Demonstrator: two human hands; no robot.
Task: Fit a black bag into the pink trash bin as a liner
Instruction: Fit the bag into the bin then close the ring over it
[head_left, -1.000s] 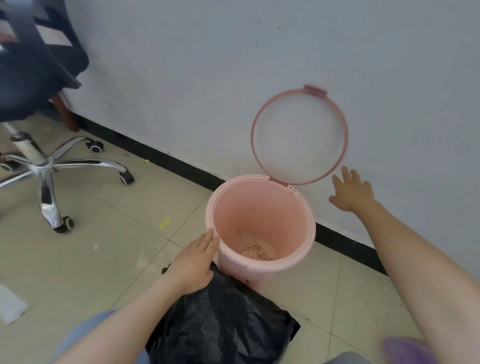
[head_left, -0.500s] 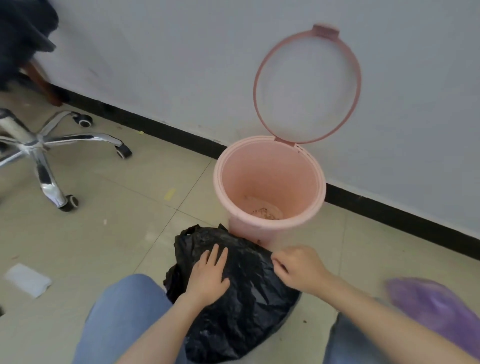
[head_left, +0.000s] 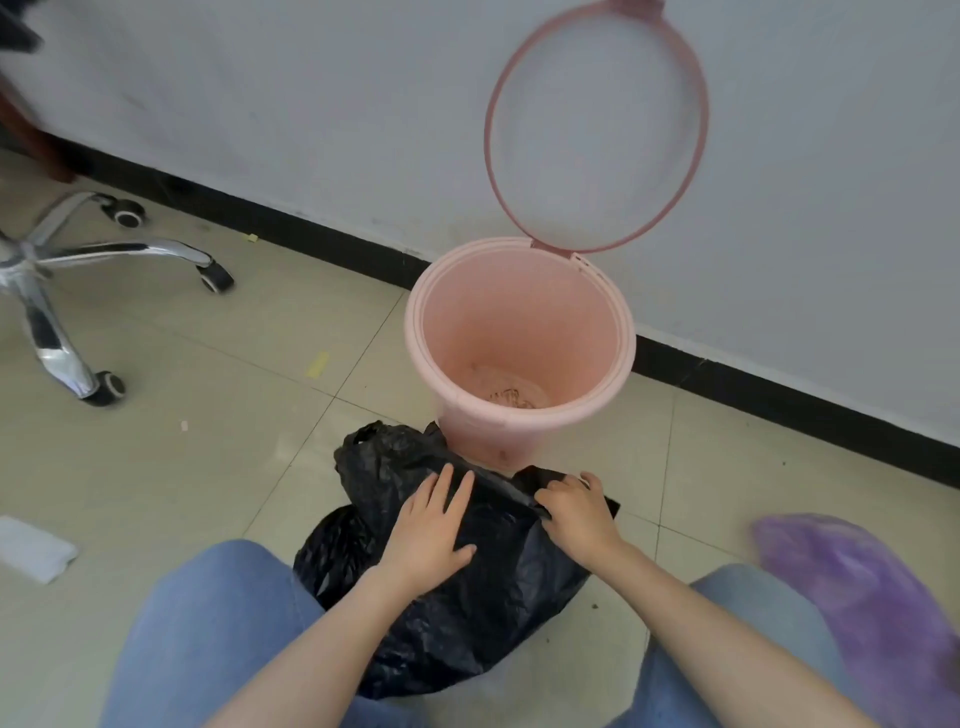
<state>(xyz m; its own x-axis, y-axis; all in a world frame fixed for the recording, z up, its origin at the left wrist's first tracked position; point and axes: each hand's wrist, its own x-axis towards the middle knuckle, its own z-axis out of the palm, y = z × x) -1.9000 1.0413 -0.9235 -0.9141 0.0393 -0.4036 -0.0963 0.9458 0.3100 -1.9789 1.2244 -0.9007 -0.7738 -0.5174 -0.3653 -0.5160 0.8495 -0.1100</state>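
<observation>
The pink bin (head_left: 519, 358) stands upright on the tiled floor (head_left: 218, 447) by the wall (head_left: 311, 104), at about 12 o'clock from the hands. Its ring lid (head_left: 597, 124) is swung up and back, hinged at the rim's 1 o'clock edge and leaning toward the wall. The bin has no liner; some brownish debris lies on its bottom.

The black bag (head_left: 457, 597) lies crumpled on the floor just at the bin's 6 o'clock side, its upper edge touching or nearly touching the bin's base, between the person's knees in blue jeans (head_left: 208, 623).

The left hand (head_left: 431, 525) rests flat on the bag, fingers (head_left: 457, 491) spread and extended, palm pressing down, gripping nothing. The right hand (head_left: 579, 514), at 3 o'clock from the left, has its fingers curled closed on a fold of the bag's top edge, which runs as a taut dark band between the two hands.

A purple, blurred thing (head_left: 857, 597) sits at 4 o'clock, by the right knee; what it is cannot be told. A chair base (head_left: 62, 291) with chrome legs and castors stands at 10 o'clock, well apart from the bin. A white scrap (head_left: 31, 548) lies on the floor at 9 o'clock.
</observation>
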